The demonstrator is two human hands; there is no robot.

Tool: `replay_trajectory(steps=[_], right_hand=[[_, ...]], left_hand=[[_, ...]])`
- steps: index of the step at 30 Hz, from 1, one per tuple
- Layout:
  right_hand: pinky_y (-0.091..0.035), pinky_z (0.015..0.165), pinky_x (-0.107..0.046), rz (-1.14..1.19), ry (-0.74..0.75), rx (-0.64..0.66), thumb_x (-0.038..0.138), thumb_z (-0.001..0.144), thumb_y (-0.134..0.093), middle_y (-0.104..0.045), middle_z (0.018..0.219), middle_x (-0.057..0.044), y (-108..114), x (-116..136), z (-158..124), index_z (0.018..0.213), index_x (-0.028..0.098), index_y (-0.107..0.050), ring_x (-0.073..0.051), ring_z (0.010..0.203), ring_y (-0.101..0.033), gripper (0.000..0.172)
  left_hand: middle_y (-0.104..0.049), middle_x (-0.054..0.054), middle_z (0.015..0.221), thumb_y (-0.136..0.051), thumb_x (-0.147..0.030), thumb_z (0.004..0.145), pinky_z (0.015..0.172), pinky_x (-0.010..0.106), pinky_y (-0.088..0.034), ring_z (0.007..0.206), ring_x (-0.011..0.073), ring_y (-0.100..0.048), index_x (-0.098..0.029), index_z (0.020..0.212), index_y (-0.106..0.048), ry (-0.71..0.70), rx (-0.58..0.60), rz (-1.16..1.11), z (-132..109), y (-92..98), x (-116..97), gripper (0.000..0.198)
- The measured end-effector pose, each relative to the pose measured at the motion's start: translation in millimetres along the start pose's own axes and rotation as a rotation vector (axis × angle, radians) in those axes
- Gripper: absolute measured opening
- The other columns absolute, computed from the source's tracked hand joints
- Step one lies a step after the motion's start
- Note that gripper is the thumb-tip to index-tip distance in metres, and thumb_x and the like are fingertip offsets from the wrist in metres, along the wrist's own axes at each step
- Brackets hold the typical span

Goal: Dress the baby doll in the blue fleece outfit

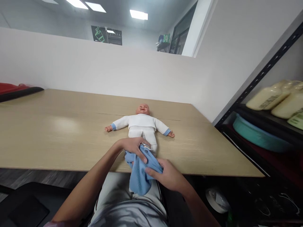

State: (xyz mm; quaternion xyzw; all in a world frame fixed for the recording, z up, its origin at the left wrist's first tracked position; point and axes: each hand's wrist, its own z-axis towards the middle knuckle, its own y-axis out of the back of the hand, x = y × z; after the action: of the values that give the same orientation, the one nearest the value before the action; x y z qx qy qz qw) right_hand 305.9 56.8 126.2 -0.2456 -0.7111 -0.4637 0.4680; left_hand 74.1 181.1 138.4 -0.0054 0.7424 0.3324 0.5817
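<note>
A baby doll [141, 123] in a white suit with blue cuffs lies on its back on the wooden table [59, 132], arms spread, legs toward me. A light blue cloth garment [140, 176] is bunched at the doll's legs and hangs over the table's front edge. My left hand [132, 147] is closed on the top of the blue garment at the doll's legs. My right hand [167, 175] grips the garment's lower right side with curled fingers.
A white partition wall stands behind the table. A black metal shelf [262, 74] at right holds cream bottles [274, 97] and a teal basin [258, 136]. A red and black object [16, 90] lies at the table's far left. My lap and a dark chair are below.
</note>
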Motion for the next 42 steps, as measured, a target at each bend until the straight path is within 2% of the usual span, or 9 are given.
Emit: replay_trajectory(steps=[6, 11, 15, 20, 24, 26, 29, 33, 42], right_hand=[[-0.041, 0.124, -0.052, 0.002, 0.245, -0.089, 0.05, 0.095, -0.072, -0.065, 0.15, -0.008, -1, 7, -7, 0.137, 0.029, -0.072, -0.036, 0.144, -0.054, 0.047], [-0.043, 0.123, -0.047, 0.205, 0.298, -0.244, 0.05, 0.1, -0.064, -0.065, 0.148, -0.01, -8, -4, 11, 0.144, 0.025, -0.065, -0.031, 0.139, -0.058, 0.05], [-0.044, 0.122, -0.049, 0.287, 0.19, -0.367, 0.059, 0.097, -0.065, -0.07, 0.141, -0.01, -12, -9, 22, 0.138, 0.024, -0.068, -0.033, 0.137, -0.06, 0.054], [-0.048, 0.119, -0.053, 0.292, 0.017, -0.241, 0.064, 0.098, -0.061, -0.075, 0.133, -0.008, -12, -3, 21, 0.134, 0.027, -0.07, -0.034, 0.134, -0.063, 0.052], [-0.055, 0.108, -0.057, 0.159, -0.026, 0.015, 0.058, 0.083, -0.083, -0.079, 0.122, -0.009, -4, 5, 10, 0.128, 0.026, -0.075, -0.038, 0.119, -0.071, 0.056], [-0.057, 0.106, -0.056, 0.165, -0.027, 0.039, 0.056, 0.08, -0.087, -0.081, 0.116, -0.009, -8, 5, 4, 0.121, 0.025, -0.079, -0.038, 0.116, -0.072, 0.052], [-0.057, 0.107, -0.054, 0.367, -0.05, -0.1, 0.062, 0.087, -0.078, -0.08, 0.12, -0.01, -28, -5, -1, 0.122, 0.024, -0.077, -0.036, 0.12, -0.071, 0.052], [-0.051, 0.115, -0.055, 0.511, -0.105, -0.442, 0.072, 0.088, -0.071, -0.077, 0.128, -0.013, -62, -25, -8, 0.128, 0.022, -0.072, -0.039, 0.132, -0.065, 0.064], [-0.048, 0.115, -0.051, 0.07, 0.054, -0.986, 0.062, 0.098, -0.058, -0.059, 0.127, -0.017, -83, -59, -20, 0.105, 0.021, -0.073, -0.035, 0.126, -0.061, 0.045]], left_hand=[[-0.073, 0.003, 0.105, -0.081, -0.052, 0.085, 0.096, 0.033, -0.051, 0.106, 0.0258, -0.067, -0.021, 0.105, -0.072, -0.1, -0.062, -0.095, -3, -2.3, -10, 0.038], [-0.073, 0.006, 0.118, -0.075, -0.056, 0.09, 0.107, 0.038, -0.049, 0.12, 0.0297, -0.064, -0.023, 0.115, -0.07, -0.047, -0.237, -0.11, -3, -2.9, -13, 0.042], [-0.075, 0.009, 0.125, -0.074, -0.068, 0.087, 0.109, 0.041, -0.049, 0.124, 0.0322, -0.065, -0.021, 0.119, -0.073, -0.035, -0.248, -0.163, -2, 0.8, -3, 0.056], [-0.077, 0.007, 0.118, -0.097, -0.064, 0.054, 0.101, 0.044, -0.055, 0.114, 0.0349, -0.07, -0.02, 0.119, -0.072, -0.131, -0.085, -0.257, -8, 6.1, 5, 0.083], [-0.077, 0.003, 0.103, -0.094, -0.046, 0.07, 0.092, 0.038, -0.057, 0.102, 0.0282, -0.072, -0.021, 0.105, -0.071, -0.083, -0.039, -0.175, -8, 3.8, -1, 0.049], [-0.076, 0.002, 0.106, -0.09, -0.047, 0.076, 0.096, 0.037, -0.055, 0.106, 0.0281, -0.071, -0.022, 0.109, -0.072, -0.063, -0.082, -0.144, -8, 2.0, -2, 0.045], [-0.075, 0.002, 0.115, -0.084, -0.051, 0.081, 0.101, 0.037, -0.052, 0.116, 0.03, -0.068, -0.024, 0.124, -0.07, -0.034, -0.147, -0.086, -7, -0.4, -1, 0.053], [-0.075, 0.005, 0.117, -0.078, -0.054, 0.086, 0.098, 0.036, -0.052, 0.114, 0.0314, -0.068, -0.023, 0.13, -0.067, -0.06, -0.154, 0.018, -2, -6.2, -2, 0.055], [-0.076, 0.007, 0.103, -0.073, -0.05, 0.09, 0.075, 0.033, -0.048, 0.091, 0.0299, -0.072, -0.022, 0.12, -0.067, 0.005, -0.135, 0.311, 13, -28.4, -15, 0.042]])
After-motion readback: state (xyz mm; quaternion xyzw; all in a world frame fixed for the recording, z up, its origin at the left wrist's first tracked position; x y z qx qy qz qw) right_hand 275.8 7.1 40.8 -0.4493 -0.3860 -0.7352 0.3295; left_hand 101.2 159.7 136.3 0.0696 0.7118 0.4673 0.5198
